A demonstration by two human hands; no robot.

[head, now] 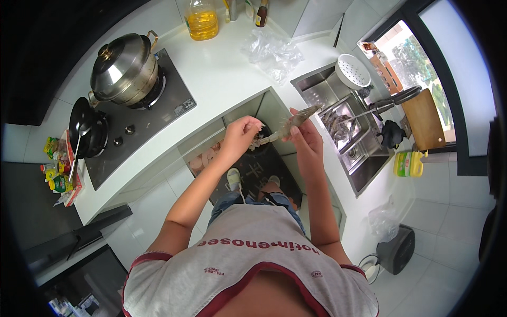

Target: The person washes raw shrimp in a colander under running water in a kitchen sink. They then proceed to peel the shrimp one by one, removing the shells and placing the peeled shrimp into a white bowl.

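Note:
A raw grey shrimp (299, 120) is held in my right hand (308, 140), between the thumb and fingers. One end points up and right towards the sink, the other down and left. My left hand (241, 132) is just left of the shrimp, apart from it, with thumb and fingertips pinched together. Whether a small scrap sits between those fingertips is too small to tell. Below both hands, a dark bin (268, 131) with pale waste in it is partly hidden. More raw shrimp (336, 126) lie in a metal tray in the sink (317, 85).
A white colander (352, 72) rests at the sink's back edge, near the faucet (390, 104). Crumpled clear plastic bags (273, 53) lie on the white counter (222, 71). To the left are a lidded steamer pot (124, 69) and a black wok (81, 126) on the gas hob (158, 119).

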